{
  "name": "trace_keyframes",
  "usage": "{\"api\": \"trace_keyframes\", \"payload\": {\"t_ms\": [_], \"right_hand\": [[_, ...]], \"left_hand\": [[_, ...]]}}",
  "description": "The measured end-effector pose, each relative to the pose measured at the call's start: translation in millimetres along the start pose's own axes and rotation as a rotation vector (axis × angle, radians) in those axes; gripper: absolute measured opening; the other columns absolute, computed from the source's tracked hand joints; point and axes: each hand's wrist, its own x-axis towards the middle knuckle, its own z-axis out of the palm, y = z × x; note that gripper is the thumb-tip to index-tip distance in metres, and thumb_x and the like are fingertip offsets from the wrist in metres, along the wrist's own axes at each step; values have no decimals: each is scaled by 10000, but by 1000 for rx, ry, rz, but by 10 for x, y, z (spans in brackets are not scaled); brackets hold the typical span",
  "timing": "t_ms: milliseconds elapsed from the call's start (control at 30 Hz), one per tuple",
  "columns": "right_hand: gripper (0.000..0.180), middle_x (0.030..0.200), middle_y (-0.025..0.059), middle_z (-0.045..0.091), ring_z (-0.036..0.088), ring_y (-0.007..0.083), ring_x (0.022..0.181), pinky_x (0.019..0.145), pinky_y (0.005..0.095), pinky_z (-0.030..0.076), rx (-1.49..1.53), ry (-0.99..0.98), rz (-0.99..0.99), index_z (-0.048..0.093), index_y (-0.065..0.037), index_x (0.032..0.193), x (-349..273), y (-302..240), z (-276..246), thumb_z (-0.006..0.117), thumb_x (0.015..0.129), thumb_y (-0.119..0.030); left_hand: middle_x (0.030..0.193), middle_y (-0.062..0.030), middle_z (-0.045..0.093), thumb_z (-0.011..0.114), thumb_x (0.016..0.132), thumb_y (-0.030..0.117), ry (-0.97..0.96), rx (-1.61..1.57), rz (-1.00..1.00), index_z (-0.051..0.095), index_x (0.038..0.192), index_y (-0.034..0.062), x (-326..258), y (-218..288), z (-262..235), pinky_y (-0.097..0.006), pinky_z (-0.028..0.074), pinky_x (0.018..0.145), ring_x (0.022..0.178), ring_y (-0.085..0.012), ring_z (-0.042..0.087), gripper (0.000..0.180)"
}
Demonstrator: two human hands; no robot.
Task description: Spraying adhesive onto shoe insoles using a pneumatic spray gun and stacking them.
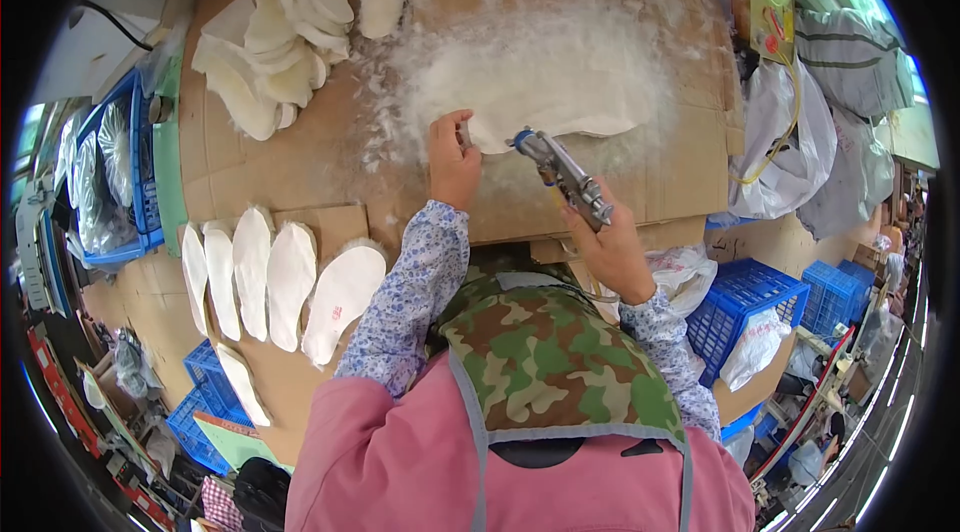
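My right hand [615, 247] is wrapped round the handle of a silver spray gun [562, 172] with a blue ring at its nozzle. The nozzle points up and left toward white insole-shaped pieces [560, 97] on the cardboard. Beside their near left edge is my left hand [455, 162], its fingers closed in a pinch. A small greyish bit shows at those fingertips; its kind is not clear. White fluff or residue whitens the cardboard around the pieces, so their outlines blur.
A pile of white fleecy insoles [270, 52] lies at the far left of the cardboard worktop [340, 162]. More insoles [290, 282] stand in a row at near left. Blue crates [745, 312] and plastic bags [785, 132] are at the right, with a yellow hose [790, 132].
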Motion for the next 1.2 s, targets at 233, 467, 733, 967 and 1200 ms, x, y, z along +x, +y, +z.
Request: {"api": "trace_keyframes", "payload": {"t_ms": [233, 467, 733, 967, 1200], "right_hand": [[227, 775, 166, 580, 527, 286, 658, 646, 345, 450, -4, -37, -42, 526, 3, 1081, -34, 100, 102, 609, 880, -64], [225, 739, 148, 567, 513, 238, 637, 616, 324, 437, -35, 60, 15, 526, 2, 1078, -6, 107, -93, 611, 880, -64], [175, 752, 98, 557, 477, 177, 655, 626, 292, 433, -17, 178, -68, 536, 8, 1039, 26, 290, -320, 598, 893, -66], [190, 780, 71, 566, 489, 147, 695, 651, 282, 439, -38, 302, -23, 550, 15, 1052, 40, 468, -590, 602, 892, -74], [211, 822, 37, 582, 502, 108, 733, 681, 267, 445, 27, 443, -5, 560, 14, 1071, 68, 637, -823, 615, 887, -74]], "left_hand": [[974, -106, 468, 471, 716, -125, 10, -28, -15, 554, 1125, 24, -9, 13, -3, -296, 427, 699, 776, -203, 469, 443], [983, -91, 456, 451, 714, -120, -4, -28, -34, 568, 1144, 53, -25, 63, -7, -290, 419, 706, 777, -186, 446, 478], [989, -73, 461, 457, 715, -108, -31, 5, 18, 575, 1201, 83, -47, 126, -3, -277, 415, 703, 770, -170, 437, 535], [1161, -93, 518, 476, 774, -116, 51, -238, -59, 454, 1398, 139, -53, 113, 63, -281, 447, 792, 895, -165, 499, 675], [1204, -118, 495, 511, 819, -75, -9, -91, -56, 378, 1442, 131, -75, 174, 28, -286, 438, 837, 922, -145, 479, 670]]}}
